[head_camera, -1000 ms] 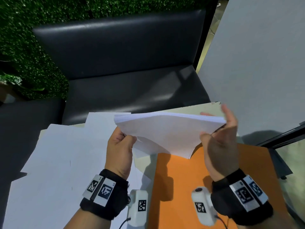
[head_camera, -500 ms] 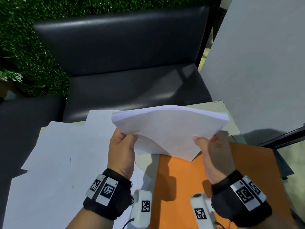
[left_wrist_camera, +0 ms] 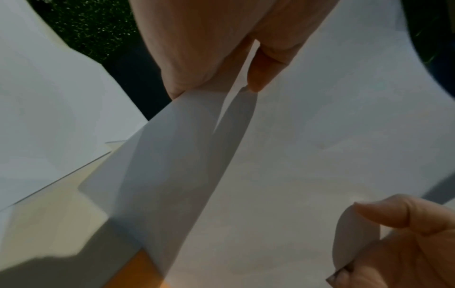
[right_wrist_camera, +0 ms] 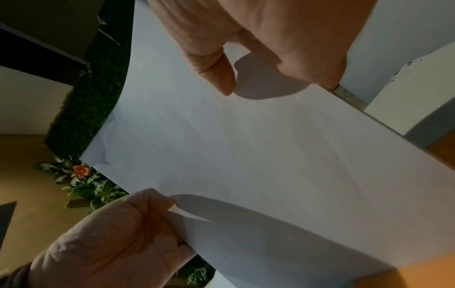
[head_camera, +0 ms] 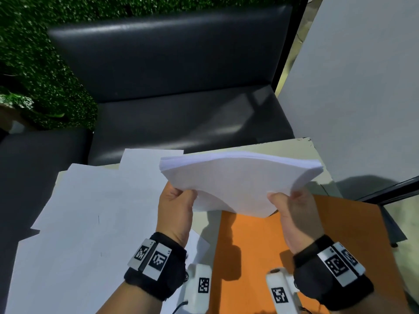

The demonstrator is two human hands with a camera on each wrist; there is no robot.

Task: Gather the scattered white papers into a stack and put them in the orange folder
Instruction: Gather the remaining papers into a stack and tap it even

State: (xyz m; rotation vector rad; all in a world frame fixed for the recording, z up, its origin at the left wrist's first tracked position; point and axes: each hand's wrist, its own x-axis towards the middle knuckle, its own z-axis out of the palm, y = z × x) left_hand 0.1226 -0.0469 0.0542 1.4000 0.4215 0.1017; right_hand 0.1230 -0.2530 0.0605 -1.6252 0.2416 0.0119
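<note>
left hand (head_camera: 175,209), right hand (head_camera: 294,214) fingers pinch paper stack (head_camera: 238,177) | hangs over orange folder (head_camera: 260,245), apparently clear

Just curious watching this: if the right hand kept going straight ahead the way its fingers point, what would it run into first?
Probably the paper stack that the right hand already grips. Past that, likely the pale table edge, then the grey wall; depth is hard to judge.
</note>
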